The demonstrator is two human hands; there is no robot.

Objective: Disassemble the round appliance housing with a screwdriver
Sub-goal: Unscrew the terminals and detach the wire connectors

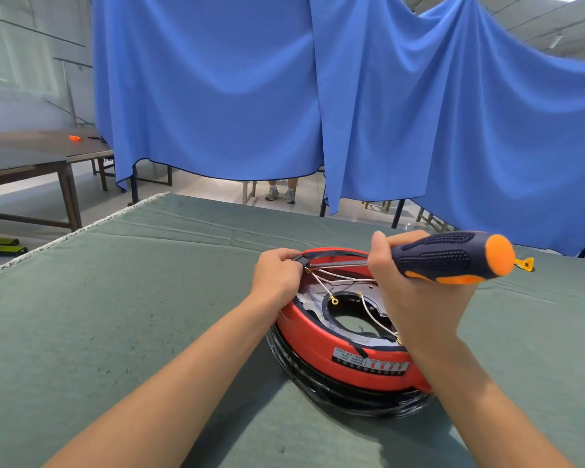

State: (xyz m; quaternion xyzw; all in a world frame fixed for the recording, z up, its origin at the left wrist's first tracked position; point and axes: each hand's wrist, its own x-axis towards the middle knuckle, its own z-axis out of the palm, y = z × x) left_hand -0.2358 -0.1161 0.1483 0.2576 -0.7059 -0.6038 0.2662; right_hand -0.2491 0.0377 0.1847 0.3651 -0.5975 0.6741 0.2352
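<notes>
A round red appliance housing [321, 336] with a black lower band lies upside down on the green cloth-covered table [149, 298]. Its open middle shows grey lining, white wires and yellow ring terminals. My left hand [277, 275] grips the far left rim of the housing, fingers curled over a small black part there. My right hand [416, 292] holds a screwdriver [453, 256] with a dark blue and orange handle. Its metal shaft points left across the housing, and the tip reaches the black part by my left fingers.
A blue curtain [318, 96] hangs behind the table, with a person's feet [281, 194] visible under it. Wooden tables [31, 157] stand at the far left, one bearing an orange tool [75, 138]. A small yellow tag [525, 264] lies past the screwdriver's end.
</notes>
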